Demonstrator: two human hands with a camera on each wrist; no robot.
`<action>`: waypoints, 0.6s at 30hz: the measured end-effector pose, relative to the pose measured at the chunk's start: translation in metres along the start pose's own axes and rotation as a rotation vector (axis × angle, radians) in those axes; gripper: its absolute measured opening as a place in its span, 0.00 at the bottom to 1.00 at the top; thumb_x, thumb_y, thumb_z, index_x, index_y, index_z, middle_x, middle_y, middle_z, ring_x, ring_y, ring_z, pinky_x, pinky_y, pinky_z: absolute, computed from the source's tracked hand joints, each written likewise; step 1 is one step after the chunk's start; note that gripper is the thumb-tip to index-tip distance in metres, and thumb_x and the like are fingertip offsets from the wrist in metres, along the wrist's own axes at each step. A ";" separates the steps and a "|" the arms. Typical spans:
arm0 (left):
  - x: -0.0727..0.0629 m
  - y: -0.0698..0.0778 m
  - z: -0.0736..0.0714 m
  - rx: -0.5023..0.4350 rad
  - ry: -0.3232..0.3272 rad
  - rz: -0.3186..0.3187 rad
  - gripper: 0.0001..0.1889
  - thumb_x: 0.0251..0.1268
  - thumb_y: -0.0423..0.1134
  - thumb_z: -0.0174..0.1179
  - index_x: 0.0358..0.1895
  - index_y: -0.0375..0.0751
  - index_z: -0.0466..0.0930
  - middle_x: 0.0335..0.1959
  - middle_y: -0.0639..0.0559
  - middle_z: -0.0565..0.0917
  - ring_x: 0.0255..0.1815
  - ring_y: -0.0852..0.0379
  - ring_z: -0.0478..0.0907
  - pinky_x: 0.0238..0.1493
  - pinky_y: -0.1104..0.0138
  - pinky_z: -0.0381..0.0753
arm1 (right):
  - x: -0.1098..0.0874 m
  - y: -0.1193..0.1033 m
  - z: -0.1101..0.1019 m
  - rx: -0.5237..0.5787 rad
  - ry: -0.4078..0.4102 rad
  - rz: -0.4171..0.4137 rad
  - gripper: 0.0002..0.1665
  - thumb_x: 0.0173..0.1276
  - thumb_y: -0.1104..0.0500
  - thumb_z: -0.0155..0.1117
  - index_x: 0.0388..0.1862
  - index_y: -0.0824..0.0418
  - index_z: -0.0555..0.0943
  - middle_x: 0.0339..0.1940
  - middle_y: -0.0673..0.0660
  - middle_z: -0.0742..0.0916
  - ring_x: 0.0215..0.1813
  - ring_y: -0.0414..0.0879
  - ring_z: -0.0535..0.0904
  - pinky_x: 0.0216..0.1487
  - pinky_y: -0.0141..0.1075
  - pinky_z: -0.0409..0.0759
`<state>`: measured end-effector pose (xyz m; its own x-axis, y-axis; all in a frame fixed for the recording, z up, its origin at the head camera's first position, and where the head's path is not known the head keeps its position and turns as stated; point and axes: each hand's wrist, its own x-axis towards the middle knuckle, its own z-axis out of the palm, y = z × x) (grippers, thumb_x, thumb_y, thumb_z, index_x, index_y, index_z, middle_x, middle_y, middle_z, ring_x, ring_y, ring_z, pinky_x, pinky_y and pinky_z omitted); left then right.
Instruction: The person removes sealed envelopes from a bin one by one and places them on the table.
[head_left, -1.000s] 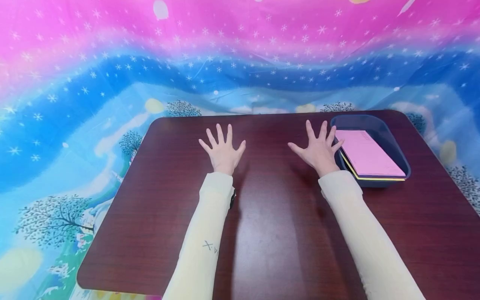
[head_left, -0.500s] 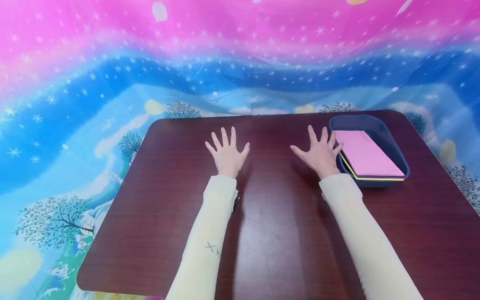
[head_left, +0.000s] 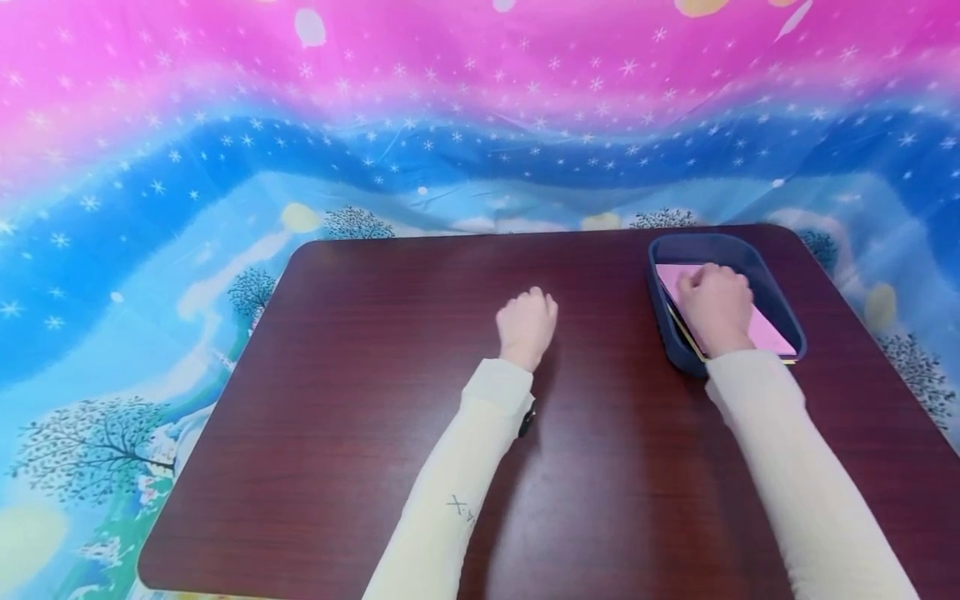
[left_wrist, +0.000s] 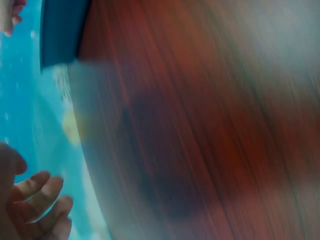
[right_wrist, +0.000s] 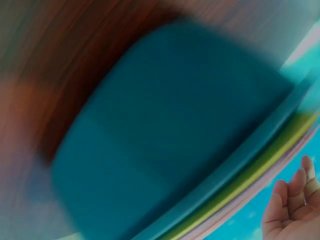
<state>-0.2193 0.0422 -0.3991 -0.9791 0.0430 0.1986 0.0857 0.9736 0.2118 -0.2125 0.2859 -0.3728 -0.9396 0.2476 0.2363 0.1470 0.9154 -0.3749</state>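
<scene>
Over the middle of the table, my left hand (head_left: 527, 329) holds nothing. In the left wrist view its fingers (left_wrist: 42, 197) are loosely bent. My right hand (head_left: 718, 310) is over a dark blue plastic bin (head_left: 768, 287) at the table's back right. Inside the bin lies a stack with pink paper (head_left: 772, 335) on top and a yellow sheet (right_wrist: 272, 152) beneath. The hand covers part of the pink paper in the head view. From the right wrist, bent right fingers (right_wrist: 284, 210) show just beyond the stack's edge, with nothing between them.
The brown wood-grain table (head_left: 360, 400) has rounded corners. Behind it and along its sides hangs a printed pink and blue cloth (head_left: 450, 133). The bin stands near the table's right edge.
Both hands had spread fingers and now have bent ones. My left hand has moved right and toward me; my right hand has moved right, from beside the bin to over it.
</scene>
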 end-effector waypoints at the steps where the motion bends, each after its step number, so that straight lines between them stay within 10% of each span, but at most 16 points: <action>1: -0.002 0.007 0.001 -0.021 -0.019 0.003 0.18 0.73 0.49 0.44 0.42 0.44 0.82 0.35 0.49 0.88 0.35 0.51 0.85 0.34 0.60 0.81 | 0.001 0.009 -0.005 -0.003 0.002 0.041 0.29 0.72 0.51 0.40 0.38 0.77 0.76 0.41 0.82 0.79 0.45 0.77 0.72 0.45 0.63 0.70; 10: -0.011 0.055 0.011 -0.117 -0.144 -0.029 0.22 0.73 0.52 0.41 0.36 0.48 0.85 0.34 0.52 0.89 0.33 0.54 0.86 0.31 0.61 0.80 | -0.005 0.085 -0.038 0.010 -0.045 0.326 0.33 0.75 0.49 0.31 0.53 0.77 0.73 0.53 0.81 0.76 0.53 0.76 0.70 0.44 0.63 0.69; 18: -0.025 0.101 0.021 -0.173 -0.176 -0.007 0.25 0.74 0.55 0.39 0.28 0.53 0.84 0.29 0.55 0.88 0.30 0.58 0.85 0.26 0.64 0.78 | -0.011 0.118 -0.044 0.107 -0.177 0.357 0.40 0.76 0.44 0.29 0.59 0.81 0.66 0.56 0.82 0.71 0.57 0.76 0.65 0.54 0.62 0.66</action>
<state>-0.1903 0.1439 -0.4023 -0.9956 0.0890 0.0303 0.0939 0.9217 0.3763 -0.1707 0.4053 -0.3800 -0.8757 0.4763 -0.0800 0.4489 0.7415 -0.4987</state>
